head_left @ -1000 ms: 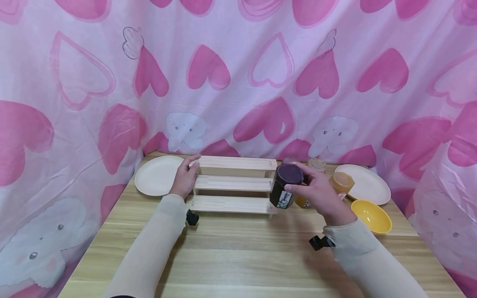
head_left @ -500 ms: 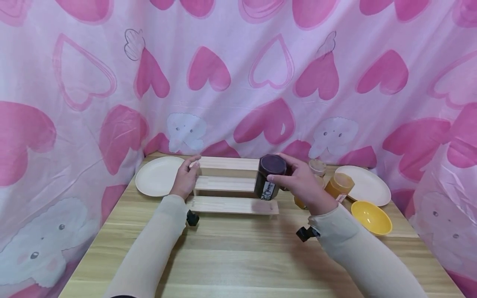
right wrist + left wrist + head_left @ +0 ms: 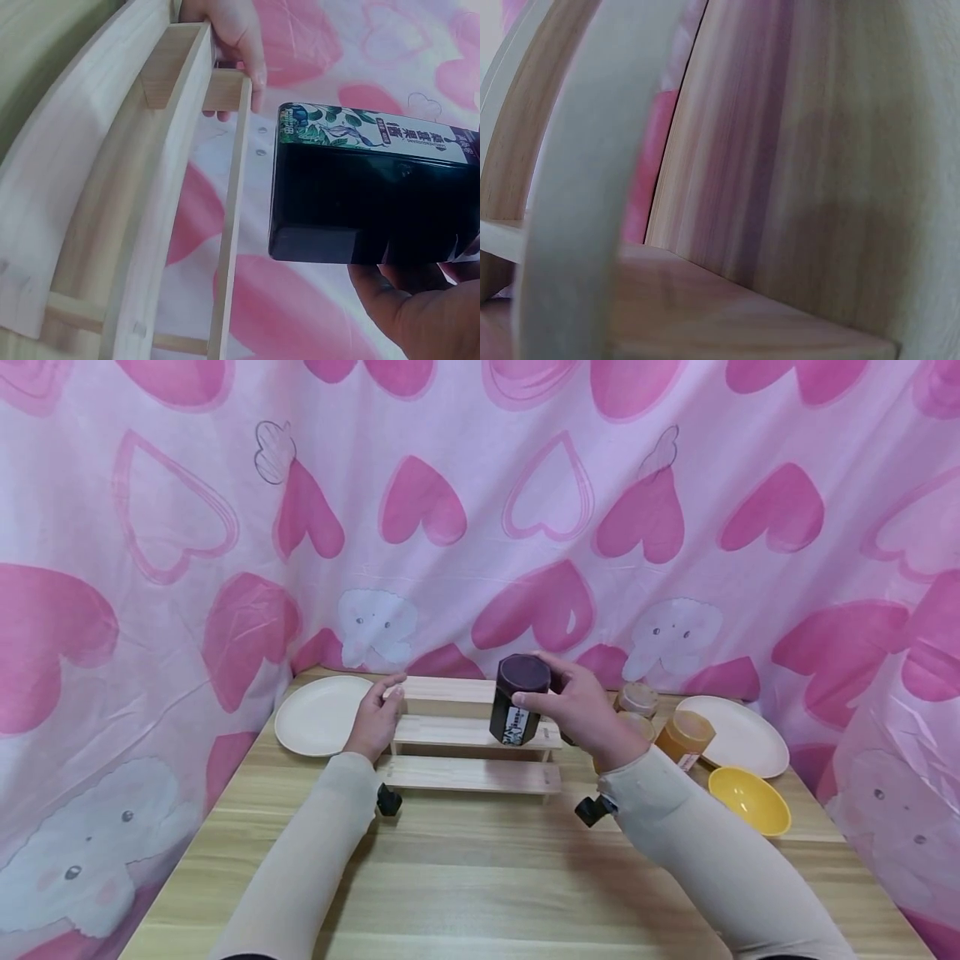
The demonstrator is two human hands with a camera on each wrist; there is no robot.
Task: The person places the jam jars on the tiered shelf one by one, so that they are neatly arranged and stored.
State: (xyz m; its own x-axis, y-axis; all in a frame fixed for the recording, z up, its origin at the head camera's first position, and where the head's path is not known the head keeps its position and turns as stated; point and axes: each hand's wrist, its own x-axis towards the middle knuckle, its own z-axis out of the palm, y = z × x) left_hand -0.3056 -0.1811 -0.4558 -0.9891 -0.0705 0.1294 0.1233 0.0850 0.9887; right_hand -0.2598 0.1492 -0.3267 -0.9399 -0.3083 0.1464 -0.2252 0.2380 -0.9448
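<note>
A three-tier wooden shelf (image 3: 472, 731) stands on the table. My left hand (image 3: 375, 718) holds its left end near the upper tiers; in the right wrist view, the fingers of that left hand (image 3: 232, 34) reach round the shelf's end. Above the middle and top tiers, off the wood, my right hand (image 3: 585, 706) grips a dark jam jar (image 3: 517, 702) with a purple lid and a printed label. The right wrist view shows the jar (image 3: 375, 202) from close by, with fingers (image 3: 405, 307) against it. The left wrist view contains only wooden boards (image 3: 757, 300) and cloth.
Several jars stand right of the shelf, among them an amber jar (image 3: 684, 735) and a clear-lidded jar (image 3: 637, 697). A yellow bowl (image 3: 750, 802) sits near a white plate (image 3: 738, 735). Another white plate (image 3: 318, 717) lies at the left. Pink heart-patterned cloth (image 3: 525, 527) hangs behind.
My right hand has carried the jam jar leftward and a little up, from beside the shelf's right end to above its tiers. The left hand has stayed at the shelf's left end.
</note>
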